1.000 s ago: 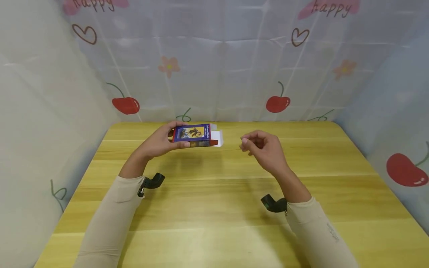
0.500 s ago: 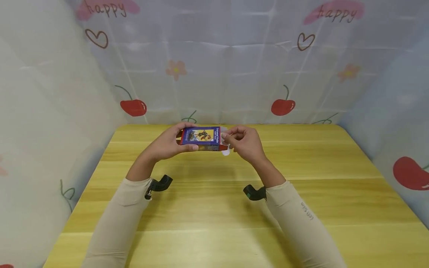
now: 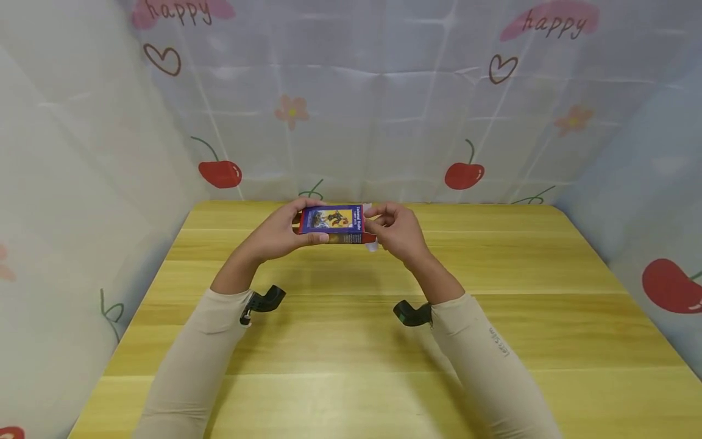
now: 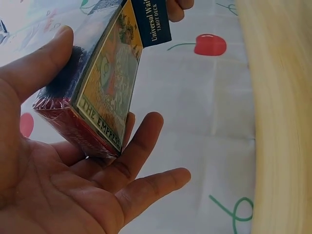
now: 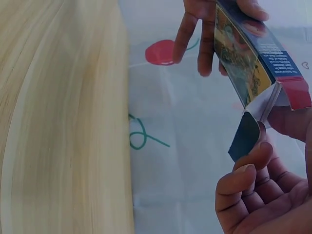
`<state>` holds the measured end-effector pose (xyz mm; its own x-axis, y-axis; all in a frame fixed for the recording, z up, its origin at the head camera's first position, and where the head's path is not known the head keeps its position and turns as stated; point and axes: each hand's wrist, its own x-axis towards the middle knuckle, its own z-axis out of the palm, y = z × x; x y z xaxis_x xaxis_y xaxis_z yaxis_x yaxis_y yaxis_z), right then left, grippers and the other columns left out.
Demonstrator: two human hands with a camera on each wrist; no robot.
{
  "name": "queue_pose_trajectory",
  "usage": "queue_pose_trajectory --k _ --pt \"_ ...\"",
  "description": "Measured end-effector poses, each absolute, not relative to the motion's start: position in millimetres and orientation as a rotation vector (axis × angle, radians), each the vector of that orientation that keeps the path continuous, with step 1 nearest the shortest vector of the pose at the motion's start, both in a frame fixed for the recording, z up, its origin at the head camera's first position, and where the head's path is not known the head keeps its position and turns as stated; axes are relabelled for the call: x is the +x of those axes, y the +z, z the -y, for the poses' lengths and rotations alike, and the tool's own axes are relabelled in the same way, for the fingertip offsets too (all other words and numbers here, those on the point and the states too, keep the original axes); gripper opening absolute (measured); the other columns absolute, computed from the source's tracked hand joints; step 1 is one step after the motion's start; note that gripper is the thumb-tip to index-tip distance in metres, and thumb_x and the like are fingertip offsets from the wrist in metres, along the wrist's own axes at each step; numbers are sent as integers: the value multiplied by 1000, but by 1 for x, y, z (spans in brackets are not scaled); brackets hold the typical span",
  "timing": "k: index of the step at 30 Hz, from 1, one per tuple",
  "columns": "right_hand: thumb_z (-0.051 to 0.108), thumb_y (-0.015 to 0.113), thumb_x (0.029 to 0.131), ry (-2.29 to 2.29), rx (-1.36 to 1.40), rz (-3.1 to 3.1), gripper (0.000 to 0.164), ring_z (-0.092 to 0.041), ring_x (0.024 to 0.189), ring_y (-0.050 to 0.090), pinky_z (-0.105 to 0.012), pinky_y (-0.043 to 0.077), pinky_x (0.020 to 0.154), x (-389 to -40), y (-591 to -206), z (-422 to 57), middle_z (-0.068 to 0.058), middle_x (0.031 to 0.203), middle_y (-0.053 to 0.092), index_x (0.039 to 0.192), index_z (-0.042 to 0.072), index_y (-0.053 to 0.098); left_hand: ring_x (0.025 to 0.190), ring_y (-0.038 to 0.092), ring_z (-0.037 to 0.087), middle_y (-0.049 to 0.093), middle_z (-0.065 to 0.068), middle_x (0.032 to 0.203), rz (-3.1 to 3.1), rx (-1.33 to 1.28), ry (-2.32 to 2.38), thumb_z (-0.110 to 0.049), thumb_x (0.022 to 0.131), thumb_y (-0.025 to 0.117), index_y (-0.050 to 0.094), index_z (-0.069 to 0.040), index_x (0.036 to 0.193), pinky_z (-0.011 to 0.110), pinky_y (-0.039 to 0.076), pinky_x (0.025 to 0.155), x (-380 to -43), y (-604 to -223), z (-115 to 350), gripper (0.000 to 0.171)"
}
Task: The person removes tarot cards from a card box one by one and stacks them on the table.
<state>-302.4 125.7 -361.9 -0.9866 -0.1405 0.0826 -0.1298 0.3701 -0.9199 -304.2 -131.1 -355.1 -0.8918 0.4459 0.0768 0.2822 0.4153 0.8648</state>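
Whereas a second ago the right hand point(image 3: 400, 231) was well apart from the tarot box point(image 3: 331, 219), we now see it at the box's open end, its thumb at the opening and its other fingers curled beside the dark blue flap point(image 5: 244, 136). We cannot tell whether those fingers pinch anything there. The left hand point(image 3: 280, 235) grasps the opposite end of the box between thumb and fingers, as it did then, and the box is held above the table point(image 3: 351, 341). We count one box, two hands, two beige sleeves point(image 3: 197, 347) and two black wrist devices point(image 3: 265, 300), both nearer the person than the box. Behind the box, the backdrop point(image 3: 373, 134) bears two hearts point(image 3: 163, 60), two "happy" words point(image 3: 183, 11) and two whole cherries point(image 3: 220, 174). The right thumb hides much of the opening, where we make out only a thin pale edge point(image 5: 271, 100). The left wrist view cuts off the box at the top, and the lettering point(image 3: 498, 342) on the right sleeve, nearer the person than the box, is too small for us to read surely
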Motion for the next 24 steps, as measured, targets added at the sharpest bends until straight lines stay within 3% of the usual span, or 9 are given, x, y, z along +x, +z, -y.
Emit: queue_pose_trajectory --k 3,11,20,24 --pt "20 66 92 -1771 -235 -2518 23 -13 54 41 -26 35 49 -301 -361 -130 1 68 59 111 7 65 118 52 29 38 9 151 -2506 635 1464 -30 86 77 43 -12 143 38 55 90 -304 -356 131 68" --pt "23 67 94 -1816 -240 -2479 27 -14 61 44 -25 39 54 -298 -358 -145 -2 81 64 116 6 63 121 51 29 38 9 152 -2505 625 1457 -31 86 77 43 -13 144 40 54 92 -304 -357 131 69" --pt "24 62 98 -1871 -201 -2355 32 -13 57 44 -27 42 56 -297 -354 -159 5 76 61 123 5 63 122 51 30 36 10 152 -2478 653 1468 -29 87 77 43 -13 144 40 55 91 -302 -354 129 68" --pt "24 63 97 -1789 -226 -2338 34 -15 60 44 -28 42 58 -296 -356 -162 1 75 55 128 9 64 123 51 30 34 10 155 -2464 662 1473 -27 87 77 43 -13 144 40 55 91 -300 -353 127 68"
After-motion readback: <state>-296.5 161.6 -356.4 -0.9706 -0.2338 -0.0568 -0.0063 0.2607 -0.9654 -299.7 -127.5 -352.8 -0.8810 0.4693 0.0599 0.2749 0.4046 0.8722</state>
